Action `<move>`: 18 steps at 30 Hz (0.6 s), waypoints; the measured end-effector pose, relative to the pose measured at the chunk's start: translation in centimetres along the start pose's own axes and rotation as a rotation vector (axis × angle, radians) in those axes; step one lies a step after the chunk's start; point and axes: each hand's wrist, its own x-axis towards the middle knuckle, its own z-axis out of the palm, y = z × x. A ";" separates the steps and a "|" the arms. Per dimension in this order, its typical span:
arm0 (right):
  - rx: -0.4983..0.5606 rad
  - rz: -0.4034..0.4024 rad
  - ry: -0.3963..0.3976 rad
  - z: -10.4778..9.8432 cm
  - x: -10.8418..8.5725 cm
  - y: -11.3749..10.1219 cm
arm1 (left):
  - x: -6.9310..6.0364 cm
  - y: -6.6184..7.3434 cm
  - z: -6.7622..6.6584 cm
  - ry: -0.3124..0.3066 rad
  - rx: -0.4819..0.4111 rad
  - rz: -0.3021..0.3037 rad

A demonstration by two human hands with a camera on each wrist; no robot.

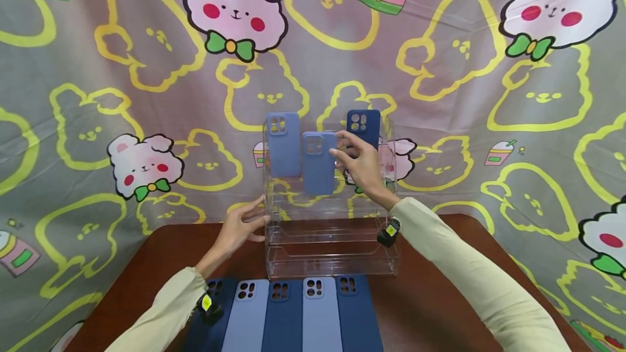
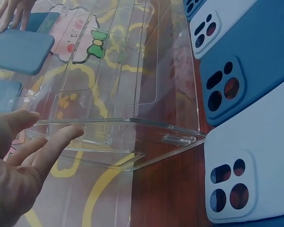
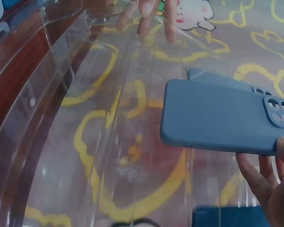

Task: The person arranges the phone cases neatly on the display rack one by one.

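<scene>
My right hand [image 1: 361,163] pinches the right edge of a light blue phone case [image 1: 319,170], upright before the upper part of a clear tiered rack [image 1: 332,266]. In the right wrist view the thumb and fingers of my right hand [image 3: 279,184] hold that case [image 3: 213,116] near its camera cutouts. Behind it on the rack stand another light blue case [image 1: 285,148] at the left and a dark blue case [image 1: 364,126] at the right. My left hand [image 1: 239,227] touches the rack's left side, fingers extended; the left wrist view shows this hand [image 2: 23,161] beside the clear side edge.
Several cases, alternating dark blue [image 1: 283,319] and light blue [image 1: 321,319], lie in a row on the brown table [image 1: 425,287] in front of the rack. A patterned cloth [image 1: 323,69] with cartoon rabbits hangs behind the table.
</scene>
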 end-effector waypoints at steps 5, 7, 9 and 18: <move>0.011 0.033 -0.027 2.1 -0.2 0.2 | -0.1 0.1 0.0 -0.002 0.010 -0.027; 0.028 0.049 -0.030 2.9 -0.2 0.2 | -0.1 0.1 0.0 -0.002 0.011 -0.032; 0.034 0.050 -0.025 3.6 -0.2 0.2 | -0.1 0.1 0.0 -0.001 0.007 -0.031; 0.046 0.058 -0.021 5.3 -0.5 0.8 | -0.2 0.0 0.0 0.000 0.016 -0.023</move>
